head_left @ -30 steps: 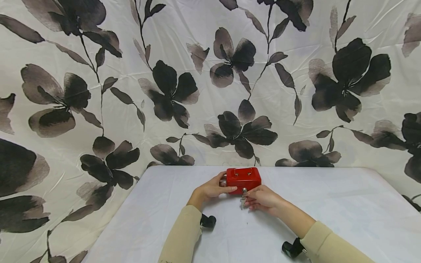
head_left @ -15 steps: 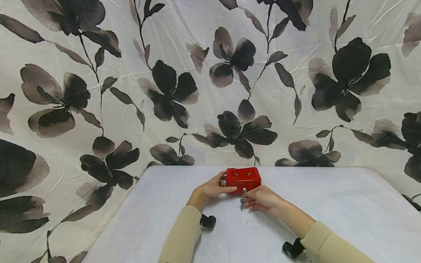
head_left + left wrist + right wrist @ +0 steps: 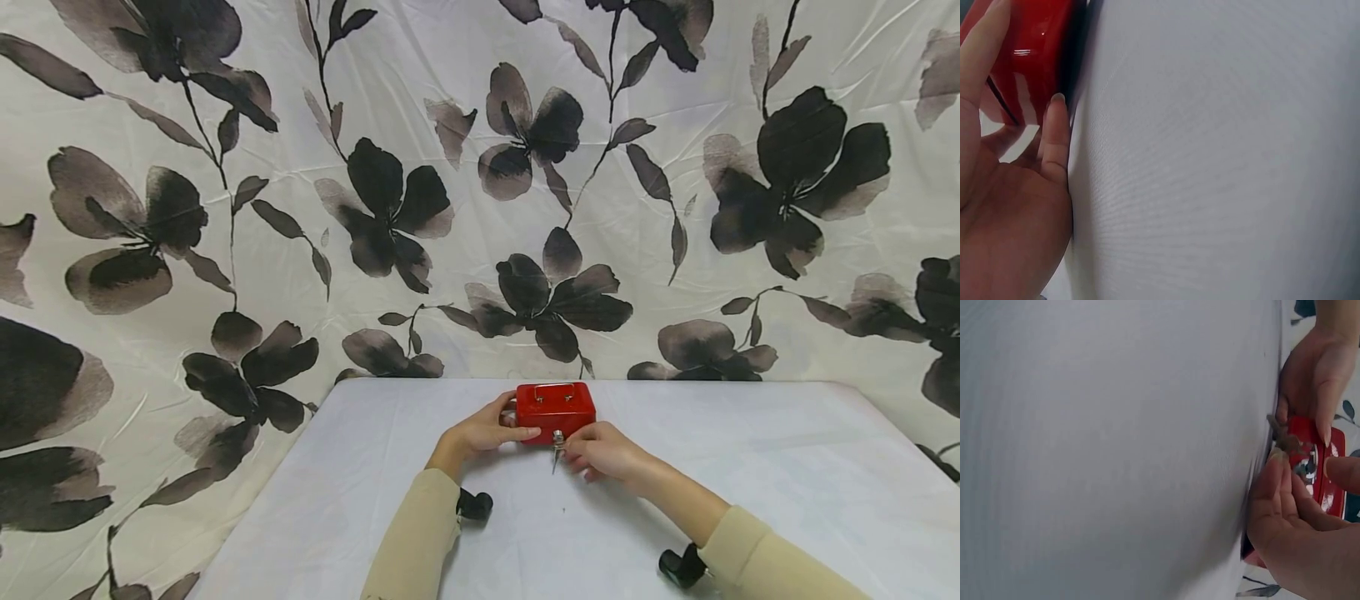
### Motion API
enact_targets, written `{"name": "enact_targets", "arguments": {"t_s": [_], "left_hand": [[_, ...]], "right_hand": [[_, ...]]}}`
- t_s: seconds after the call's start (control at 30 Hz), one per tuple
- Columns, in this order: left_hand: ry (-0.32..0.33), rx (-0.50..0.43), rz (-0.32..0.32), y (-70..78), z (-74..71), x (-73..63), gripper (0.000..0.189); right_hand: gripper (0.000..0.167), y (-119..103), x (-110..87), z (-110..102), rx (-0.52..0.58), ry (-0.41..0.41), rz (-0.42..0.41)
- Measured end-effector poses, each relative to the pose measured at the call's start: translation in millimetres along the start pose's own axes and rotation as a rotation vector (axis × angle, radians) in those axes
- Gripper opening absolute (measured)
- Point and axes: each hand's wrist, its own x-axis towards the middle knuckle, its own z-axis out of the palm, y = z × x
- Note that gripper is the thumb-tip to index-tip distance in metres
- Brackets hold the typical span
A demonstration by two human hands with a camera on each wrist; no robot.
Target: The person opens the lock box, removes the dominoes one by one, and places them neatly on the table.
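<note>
A small red cash box [image 3: 555, 408] with a metal handle on its lid stands shut near the table's far edge. My left hand [image 3: 480, 429] holds its left side, thumb along the front; the left wrist view shows fingers against the box [image 3: 1029, 56]. A bunch of small keys [image 3: 557, 454] hangs from the lock on the front. My right hand [image 3: 603, 450] is just right of the keys. In the right wrist view, its thumb and index finger stand apart around the lock, and the other fingertips are close to or touching the dangling keys [image 3: 1285, 434].
A white cloth covers the table [image 3: 517, 533]. Directly behind its far edge hangs a pale curtain [image 3: 457, 217] printed with dark flowers. Black wrist cameras [image 3: 474, 504] sit under both forearms.
My right hand has shifted slightly right, and its fingers have moved off the lower part of the keys, which have swung and turned. The left hand and cash box stay put.
</note>
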Motion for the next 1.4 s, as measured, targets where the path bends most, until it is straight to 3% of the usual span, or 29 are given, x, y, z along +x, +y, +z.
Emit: {"name": "enact_targets", "arguments": {"t_s": [0.43, 0.87, 1.07, 1.4], "left_hand": [[0.020, 0.047, 0.007, -1.8, 1.8, 1.5, 0.095], [0.009, 0.039, 0.019, -0.7, 3.5, -5.2, 0.094], [0.009, 0.048, 0.025, -2.4, 3.5, -5.4, 0.094], [0.012, 0.012, 0.022, -0.1, 5.8, -4.7, 0.094]], "right_hand": [[0.015, 1, -7.5, -20, -0.333, 0.033, -0.194], [0.021, -1, -6.9, -42, -0.459, 0.039, -0.225], [0.034, -2, 0.4, -49, -0.457, 0.019, -0.202], [0.075, -2, 16.9, -53, -0.407, 0.012, -0.229]]}}
